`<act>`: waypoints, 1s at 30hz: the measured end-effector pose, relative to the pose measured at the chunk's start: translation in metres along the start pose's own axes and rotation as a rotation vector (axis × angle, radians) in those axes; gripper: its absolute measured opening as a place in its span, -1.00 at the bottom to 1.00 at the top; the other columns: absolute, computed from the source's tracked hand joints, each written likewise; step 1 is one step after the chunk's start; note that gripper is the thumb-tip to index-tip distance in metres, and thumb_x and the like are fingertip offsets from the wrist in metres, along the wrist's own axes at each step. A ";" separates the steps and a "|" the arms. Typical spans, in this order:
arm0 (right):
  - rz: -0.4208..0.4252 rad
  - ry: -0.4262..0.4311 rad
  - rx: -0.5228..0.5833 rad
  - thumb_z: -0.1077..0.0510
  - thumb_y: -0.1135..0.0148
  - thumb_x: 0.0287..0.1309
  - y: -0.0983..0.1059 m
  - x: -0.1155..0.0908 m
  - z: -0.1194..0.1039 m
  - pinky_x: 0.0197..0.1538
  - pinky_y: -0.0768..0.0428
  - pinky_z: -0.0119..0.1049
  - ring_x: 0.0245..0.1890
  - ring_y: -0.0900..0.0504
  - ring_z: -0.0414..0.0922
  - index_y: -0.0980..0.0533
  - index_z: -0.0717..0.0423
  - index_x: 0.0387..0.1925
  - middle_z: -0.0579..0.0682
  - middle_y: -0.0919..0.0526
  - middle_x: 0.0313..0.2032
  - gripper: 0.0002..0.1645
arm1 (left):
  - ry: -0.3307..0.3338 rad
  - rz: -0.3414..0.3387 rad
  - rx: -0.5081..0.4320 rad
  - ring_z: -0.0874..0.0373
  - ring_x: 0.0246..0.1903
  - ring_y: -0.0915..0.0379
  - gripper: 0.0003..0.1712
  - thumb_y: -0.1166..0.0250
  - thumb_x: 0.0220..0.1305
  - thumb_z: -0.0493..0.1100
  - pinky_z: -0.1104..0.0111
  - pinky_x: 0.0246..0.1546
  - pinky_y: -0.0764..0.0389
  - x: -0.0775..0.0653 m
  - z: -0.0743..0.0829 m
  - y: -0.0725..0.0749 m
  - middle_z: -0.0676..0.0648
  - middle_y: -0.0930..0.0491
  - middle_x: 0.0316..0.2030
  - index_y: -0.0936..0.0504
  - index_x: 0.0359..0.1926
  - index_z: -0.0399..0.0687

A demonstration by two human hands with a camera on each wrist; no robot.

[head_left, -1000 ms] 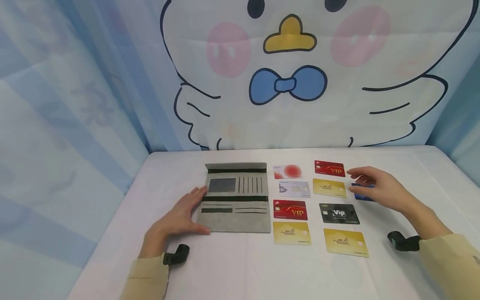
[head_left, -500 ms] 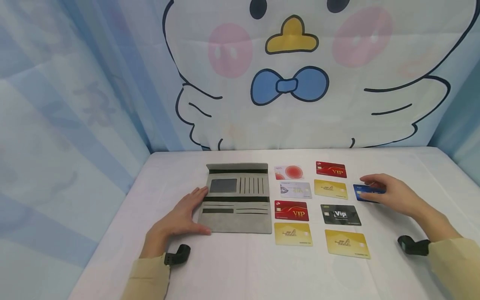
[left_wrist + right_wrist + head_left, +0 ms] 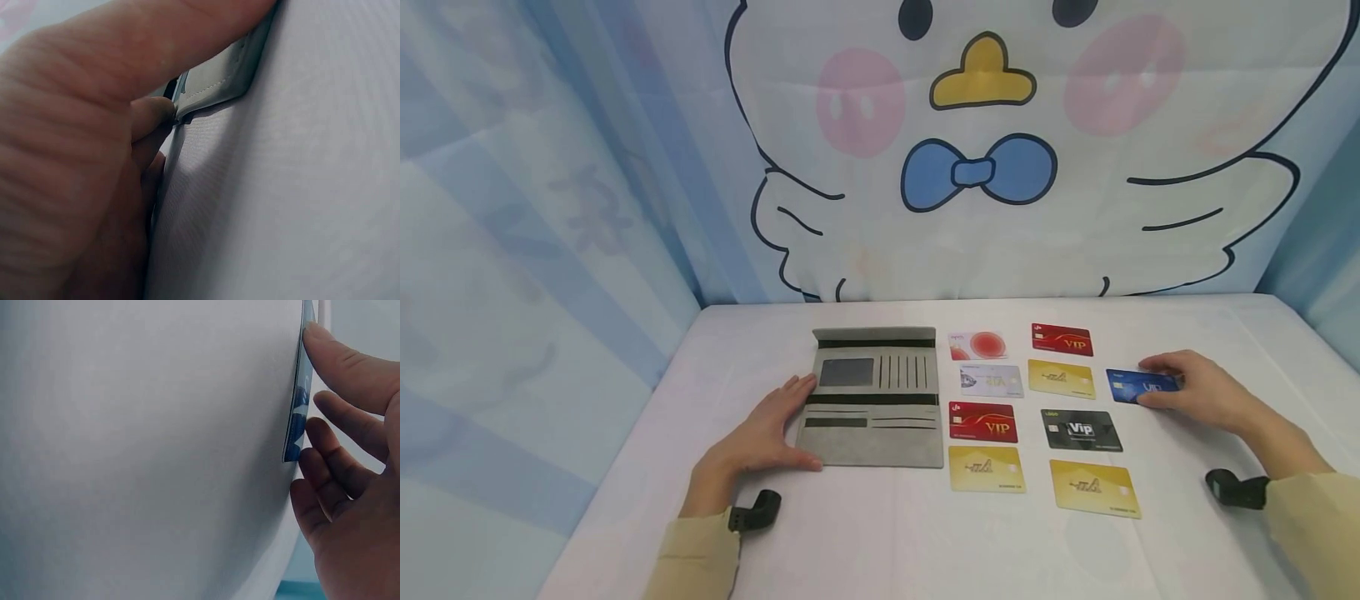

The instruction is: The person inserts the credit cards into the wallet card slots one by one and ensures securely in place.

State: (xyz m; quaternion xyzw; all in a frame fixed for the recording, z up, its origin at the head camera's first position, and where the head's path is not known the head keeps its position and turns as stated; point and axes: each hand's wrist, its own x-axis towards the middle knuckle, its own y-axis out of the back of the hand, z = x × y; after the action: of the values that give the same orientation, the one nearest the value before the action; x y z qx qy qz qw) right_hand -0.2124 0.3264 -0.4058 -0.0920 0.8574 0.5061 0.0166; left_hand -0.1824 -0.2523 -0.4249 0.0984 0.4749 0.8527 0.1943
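Looking light, stiff, slippery, the blue oblong plastic card (image 3: 1127, 386) is aptly edge-pinched by right fingers (image 3: 1166, 362); left fingers (image 3: 793, 393) are spread.

A rectangular grey stitched wallet (image 3: 869, 400) lies opened out on the bench (image 3: 925, 550), dark bands crossing it, window panel upper left, slots alongside, left hand (image 3: 763, 433) on its left edge! Well to the right, a blue rectangular VIP card (image 3: 1123, 386), face up, right end between right hand's (image 3: 1210, 390) thumb and fingers!
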 end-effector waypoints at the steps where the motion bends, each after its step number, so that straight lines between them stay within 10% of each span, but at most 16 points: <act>1: 0.001 -0.003 -0.005 -0.11 -0.40 -0.06 0.000 0.000 0.001 0.06 -0.22 0.39 0.06 -0.18 0.39 -0.31 0.45 0.12 0.48 -0.26 0.08 -0.10 | -0.001 0.001 -0.001 -0.01 0.40 0.29 0.38 -0.45 -0.34 0.40 0.00 0.33 0.14 0.000 0.000 0.000 -0.09 0.04 0.42 -0.03 0.44 -0.10; 30: -0.022 -0.031 -0.046 -0.02 -0.41 -0.05 0.005 0.003 0.004 0.03 -0.32 0.32 -0.11 -0.32 0.31 -0.28 0.53 0.02 0.48 -0.34 -0.07 -0.17 | -0.002 -0.015 0.007 -0.02 0.40 0.30 0.37 -0.44 -0.32 0.40 0.00 0.34 0.15 0.000 0.000 0.001 -0.10 0.05 0.43 -0.01 0.44 -0.10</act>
State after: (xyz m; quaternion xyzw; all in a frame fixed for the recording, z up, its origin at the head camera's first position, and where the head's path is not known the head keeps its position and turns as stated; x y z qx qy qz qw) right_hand -0.2166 0.3315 -0.4035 -0.0940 0.8441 0.5268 0.0334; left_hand -0.1829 -0.2526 -0.4241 0.0962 0.4784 0.8494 0.2010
